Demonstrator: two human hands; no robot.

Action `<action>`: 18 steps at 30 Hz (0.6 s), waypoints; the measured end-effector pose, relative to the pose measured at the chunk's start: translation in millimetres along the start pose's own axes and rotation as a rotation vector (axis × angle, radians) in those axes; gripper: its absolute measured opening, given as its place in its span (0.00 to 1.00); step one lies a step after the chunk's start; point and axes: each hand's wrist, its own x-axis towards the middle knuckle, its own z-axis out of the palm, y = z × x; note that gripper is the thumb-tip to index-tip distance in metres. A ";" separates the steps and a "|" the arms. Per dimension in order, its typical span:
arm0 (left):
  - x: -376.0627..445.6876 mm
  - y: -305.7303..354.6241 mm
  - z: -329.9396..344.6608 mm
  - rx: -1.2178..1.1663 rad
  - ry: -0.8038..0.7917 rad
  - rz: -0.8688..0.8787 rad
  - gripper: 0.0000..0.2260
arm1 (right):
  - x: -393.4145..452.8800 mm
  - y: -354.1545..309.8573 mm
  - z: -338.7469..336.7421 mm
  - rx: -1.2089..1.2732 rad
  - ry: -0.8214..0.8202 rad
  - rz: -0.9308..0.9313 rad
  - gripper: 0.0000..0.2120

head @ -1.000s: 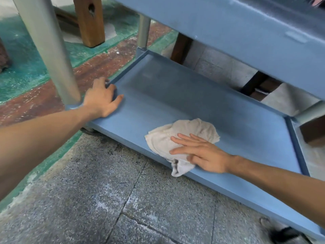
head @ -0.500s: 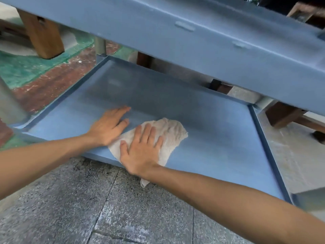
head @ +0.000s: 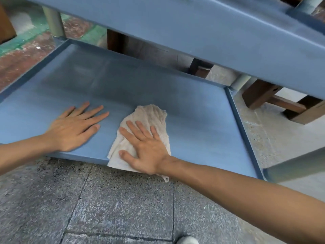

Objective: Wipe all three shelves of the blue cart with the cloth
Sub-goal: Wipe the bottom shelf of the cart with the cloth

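Note:
The blue cart's bottom shelf (head: 202,120) fills the middle of the view, with the shelf above it (head: 211,32) across the top. A crumpled off-white cloth (head: 153,117) lies near the shelf's front edge, one corner hanging over it. My right hand (head: 146,147) presses flat on the cloth with straight, spread fingers. My left hand (head: 75,125) rests flat on the bare shelf just left of the cloth, fingers straight.
Grey metal posts (head: 52,20) join the shelves at the corners. Wooden furniture legs (head: 260,95) stand behind the cart at right. Speckled stone floor (head: 105,208) lies in front; green and red painted floor (head: 21,50) at far left. A shoe tip (head: 187,240) shows at the bottom.
My left hand left the shelf's left corner and now lies flat beside the cloth. My right hand slid the cloth left, then slightly right. The view shifted rightward along the cart.

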 end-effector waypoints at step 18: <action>8.8 25.2 -13.4 -0.035 0.055 0.037 0.35 | -102.0 191.6 -37.9 -0.065 0.060 0.519 0.33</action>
